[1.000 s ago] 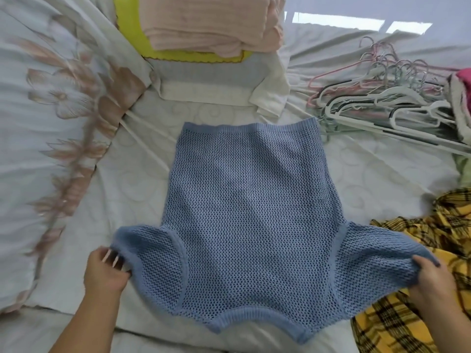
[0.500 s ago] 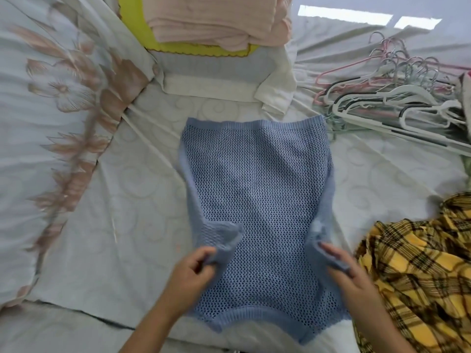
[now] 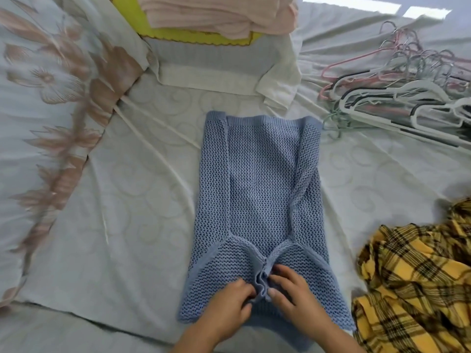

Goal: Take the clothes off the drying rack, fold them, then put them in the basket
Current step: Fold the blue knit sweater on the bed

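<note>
Right where the two hands meet, the blue knit top (image 3: 257,187) lies flat on the pale bed sheet (image 3: 127,225). Both sleeves are folded in over its middle, and their ends bunch up together between the hands. The left hand (image 3: 229,309) has its fingers curled and pinches the end of one sleeve. The right hand (image 3: 293,294) has its thumb and fingertips on the other sleeve end. It looks like it pinches that one too, but the picture is a bit blurry there, so I am not sure. The two hands are almost touching. The rest of the top stretches away from the hands, with its long sides folded in and its ribbed hem at the far end. Beyond that hem, well away from the hands, lies a folded white cloth (image 3: 224,75). Past it, a stack of folded pink clothes (image 3: 219,16) sits on a yellow thing (image 3: 178,35) with a wavy edge. Near the right hand, on its right, is a crumpled yellow checked cloth (image 3: 413,289). Far beyond that, up and to the right, lies a heap of clothes hangers (image 3: 407,93) in white, pink and grey. Well apart from the left hand, on its left, a white blanket (image 3: 51,98) with big brown flowers is spread out.
</note>
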Action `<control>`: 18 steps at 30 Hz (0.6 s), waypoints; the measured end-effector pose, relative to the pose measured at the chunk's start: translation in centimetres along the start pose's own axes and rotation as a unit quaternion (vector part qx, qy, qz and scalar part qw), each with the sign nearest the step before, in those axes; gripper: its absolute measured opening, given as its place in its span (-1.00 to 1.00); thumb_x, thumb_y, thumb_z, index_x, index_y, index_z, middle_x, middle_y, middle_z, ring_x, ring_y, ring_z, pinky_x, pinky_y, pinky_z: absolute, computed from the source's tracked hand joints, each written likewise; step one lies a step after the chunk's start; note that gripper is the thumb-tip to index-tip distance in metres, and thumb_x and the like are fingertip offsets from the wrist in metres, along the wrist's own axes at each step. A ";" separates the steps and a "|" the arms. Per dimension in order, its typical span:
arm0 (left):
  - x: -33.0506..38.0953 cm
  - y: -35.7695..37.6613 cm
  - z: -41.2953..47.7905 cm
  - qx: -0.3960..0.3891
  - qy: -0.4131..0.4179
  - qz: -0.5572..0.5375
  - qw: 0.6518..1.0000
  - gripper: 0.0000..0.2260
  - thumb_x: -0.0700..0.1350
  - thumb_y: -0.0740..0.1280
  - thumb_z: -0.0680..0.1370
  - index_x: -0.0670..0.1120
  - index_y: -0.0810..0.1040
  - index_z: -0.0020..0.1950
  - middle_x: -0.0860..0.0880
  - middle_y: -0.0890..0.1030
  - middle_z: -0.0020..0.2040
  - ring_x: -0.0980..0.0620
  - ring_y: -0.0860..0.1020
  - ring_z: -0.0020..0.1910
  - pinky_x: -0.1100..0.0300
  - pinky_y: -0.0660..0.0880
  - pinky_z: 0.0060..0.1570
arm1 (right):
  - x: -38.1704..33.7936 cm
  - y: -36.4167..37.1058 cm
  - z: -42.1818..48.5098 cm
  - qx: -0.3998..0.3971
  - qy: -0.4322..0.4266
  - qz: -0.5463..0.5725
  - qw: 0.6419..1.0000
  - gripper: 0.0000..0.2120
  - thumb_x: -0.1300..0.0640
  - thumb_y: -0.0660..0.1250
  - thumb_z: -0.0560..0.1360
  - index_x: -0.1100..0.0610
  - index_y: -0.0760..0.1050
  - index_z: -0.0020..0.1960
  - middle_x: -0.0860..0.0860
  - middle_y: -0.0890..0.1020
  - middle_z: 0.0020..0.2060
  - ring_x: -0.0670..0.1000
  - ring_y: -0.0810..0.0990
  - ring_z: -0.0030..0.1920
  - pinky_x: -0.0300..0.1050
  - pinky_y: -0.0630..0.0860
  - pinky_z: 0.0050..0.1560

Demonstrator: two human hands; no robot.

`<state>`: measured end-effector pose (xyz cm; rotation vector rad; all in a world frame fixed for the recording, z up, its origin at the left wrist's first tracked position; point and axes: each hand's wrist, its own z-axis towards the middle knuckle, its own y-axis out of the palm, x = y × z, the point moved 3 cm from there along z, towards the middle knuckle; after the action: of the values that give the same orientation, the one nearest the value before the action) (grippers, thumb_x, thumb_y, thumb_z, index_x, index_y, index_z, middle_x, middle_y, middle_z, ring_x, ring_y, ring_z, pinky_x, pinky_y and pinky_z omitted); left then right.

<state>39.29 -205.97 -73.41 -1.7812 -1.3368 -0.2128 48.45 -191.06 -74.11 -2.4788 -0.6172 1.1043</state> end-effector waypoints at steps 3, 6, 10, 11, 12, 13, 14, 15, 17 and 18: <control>-0.2 0.4 0.4 -0.027 -0.017 -0.007 0.999 -0.77 -0.04 0.20 0.52 -0.08 0.48 0.12 -0.08 0.48 0.11 -0.03 0.46 0.12 0.12 0.38 0.09 | -0.8 -1.2 0.5 0.004 0.013 0.060 0.998 -0.20 -0.61 -0.08 0.26 -0.07 0.54 0.10 -0.24 0.37 0.17 -0.35 0.33 0.18 -0.47 0.15 0.22; -1.0 -1.4 1.3 0.029 -0.056 -0.111 0.992 -0.88 0.00 0.33 0.51 -0.02 0.49 -0.03 0.01 0.50 -0.06 0.09 0.49 -0.06 0.20 0.39 0.01 | -1.9 -4.4 2.0 0.089 0.048 0.160 0.982 -0.95 -0.05 0.25 0.55 -0.16 0.45 -0.09 -0.14 0.57 -0.08 -0.23 0.53 -0.03 -0.28 0.41 0.01; -1.4 -5.6 2.9 0.172 -0.126 -0.111 0.971 -0.81 0.03 0.30 0.54 0.04 0.37 -0.23 0.08 0.46 -0.23 0.12 0.44 -0.25 0.24 0.36 -0.20 | -2.4 -11.1 6.2 0.247 0.086 0.253 0.931 -0.91 0.20 0.19 0.59 0.08 0.46 0.01 0.04 0.57 -0.20 0.00 0.53 -0.23 -0.19 0.48 -0.17; -0.3 -6.1 3.5 0.169 -0.103 -0.102 0.975 -0.82 0.05 0.28 0.54 0.01 0.40 -0.18 0.06 0.46 -0.20 0.10 0.44 -0.20 0.22 0.39 -0.15 | -2.4 -12.8 7.7 0.276 0.094 0.270 0.918 -0.91 0.21 0.18 0.59 0.13 0.46 0.01 0.05 0.55 -0.23 0.01 0.49 -0.26 -0.17 0.47 -0.20; 1.1 -6.2 4.2 0.159 -0.076 -0.085 0.981 -0.83 0.08 0.27 0.54 -0.01 0.45 -0.10 0.04 0.47 -0.12 0.08 0.45 -0.11 0.19 0.42 -0.06 | -2.4 -14.4 9.3 0.299 0.105 0.284 0.905 -0.89 0.20 0.19 0.59 0.18 0.48 0.02 0.06 0.54 -0.25 0.02 0.48 -0.26 -0.11 0.48 -0.18; 2.6 -5.9 5.0 0.150 -0.057 -0.057 0.985 -0.77 0.12 0.26 0.53 -0.02 0.47 0.04 0.03 0.47 -0.01 0.06 0.44 0.01 0.18 0.41 0.06 | -2.2 -15.8 11.0 0.311 0.118 0.308 0.891 -0.85 0.18 0.20 0.58 0.24 0.50 0.04 0.09 0.55 -0.22 0.03 0.49 -0.23 -0.05 0.49 -0.14; 3.9 -5.5 5.7 0.144 -0.057 -0.014 0.988 -0.65 0.16 0.26 0.52 -0.03 0.44 0.19 0.01 0.45 0.11 0.04 0.40 0.13 0.17 0.36 0.17 | -2.0 -16.9 12.6 0.313 0.134 0.343 0.875 -0.81 0.15 0.22 0.58 0.27 0.50 0.06 0.11 0.56 -0.17 0.04 0.51 -0.21 -0.03 0.50 -0.11; 4.8 -5.0 6.4 0.141 -0.077 0.045 0.986 -0.54 0.18 0.27 0.50 -0.04 0.38 0.30 0.00 0.41 0.19 0.01 0.36 0.21 0.15 0.30 0.25 | -1.8 -17.7 14.1 0.302 0.145 0.392 0.857 -0.81 0.13 0.24 0.57 0.26 0.49 0.05 0.12 0.57 -0.13 0.03 0.53 -0.20 -0.05 0.51 -0.11; 6.1 -4.3 7.5 0.129 -0.106 0.129 0.977 -0.49 0.15 0.39 0.42 -0.07 0.43 0.27 -0.04 0.44 0.16 -0.05 0.39 0.19 0.09 0.33 0.23 | -1.5 -18.9 16.5 0.274 0.158 0.462 0.829 -0.80 0.11 0.31 0.54 0.24 0.48 0.04 0.15 0.58 -0.07 0.07 0.56 -0.15 -0.08 0.51 -0.11; 6.7 -4.4 7.9 0.124 -0.105 0.144 0.976 -0.55 0.10 0.51 0.30 -0.06 0.55 0.10 -0.04 0.51 0.02 -0.04 0.48 0.05 0.09 0.44 0.08 | -1.6 -19.3 17.2 0.263 0.171 0.466 0.827 -0.77 0.11 0.35 0.51 0.25 0.48 0.06 0.17 0.58 -0.04 0.10 0.56 -0.11 -0.06 0.51 -0.11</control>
<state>35.57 -195.52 -71.88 -1.7905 -1.1711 0.2959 29.69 -173.17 -74.64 -2.3246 0.9931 0.8617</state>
